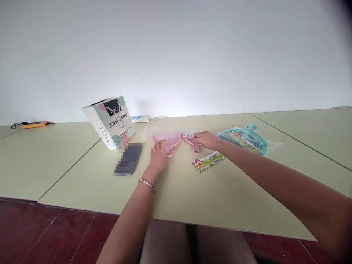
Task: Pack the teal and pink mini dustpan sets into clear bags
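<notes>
Both forearms stretched forward over the pale green table (220,190). Left hand (159,152) flat, fingers loosely together, tips resting on the near edge of the pink dustpan (168,138). Right hand (206,139) palm down, fingers curled over the pink brush (192,138), bristles just beyond the fingertips. Dustpan empty. Right of the right hand, clear bag (264,146) holding a teal dustpan set (249,136). Printed card (207,161) just below the right wrist.
</notes>
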Tool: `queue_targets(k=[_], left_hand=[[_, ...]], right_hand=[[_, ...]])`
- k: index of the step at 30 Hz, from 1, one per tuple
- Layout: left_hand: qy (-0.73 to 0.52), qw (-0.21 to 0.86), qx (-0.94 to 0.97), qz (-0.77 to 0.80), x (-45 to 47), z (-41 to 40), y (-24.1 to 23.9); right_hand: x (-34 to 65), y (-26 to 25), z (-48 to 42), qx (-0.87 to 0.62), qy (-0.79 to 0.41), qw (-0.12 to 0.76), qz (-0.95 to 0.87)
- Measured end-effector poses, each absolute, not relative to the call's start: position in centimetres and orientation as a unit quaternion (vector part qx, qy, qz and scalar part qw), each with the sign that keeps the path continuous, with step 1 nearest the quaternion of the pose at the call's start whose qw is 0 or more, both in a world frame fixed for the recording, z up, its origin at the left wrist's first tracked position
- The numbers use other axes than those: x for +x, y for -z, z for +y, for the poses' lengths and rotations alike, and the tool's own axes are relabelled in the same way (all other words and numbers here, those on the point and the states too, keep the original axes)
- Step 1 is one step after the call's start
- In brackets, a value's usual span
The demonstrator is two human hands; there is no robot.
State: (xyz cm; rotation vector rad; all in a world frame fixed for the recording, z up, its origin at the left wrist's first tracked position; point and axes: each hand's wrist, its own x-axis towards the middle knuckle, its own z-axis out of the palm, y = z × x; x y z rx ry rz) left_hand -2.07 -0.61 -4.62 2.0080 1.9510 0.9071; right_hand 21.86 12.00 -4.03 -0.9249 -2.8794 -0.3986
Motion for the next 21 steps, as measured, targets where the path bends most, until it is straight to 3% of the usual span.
queue_targets(k=[5,9,15,19,21], left_hand=[[-0.276,0.002,0.528,0.803,-7.5,-2.2,2.2],[-0.275,0.053,0.439,0.854,-10.1,-2.7,1.6],[-0.333,-0.019,0.455,0.826,-7.3,-2.7,0.7],[-0.331,-0.051,0.519,0.787,-5.4,-2.6,0.2],[-0.334,-0.064,0.553,0.760,-4.9,-2.4,0.3]], right_hand=[[22.8,4.2,11.3,-0.318,0.070,0.136,-0.936],[25.7,4.0,10.2,-0.370,0.055,0.213,-0.903],[34.5,5.7,9.8,-0.618,0.045,0.428,-0.658],[38.8,6.8,11.0,-0.787,-0.044,0.397,-0.470],[39.9,7.1,11.8,-0.764,-0.103,0.413,-0.484]])
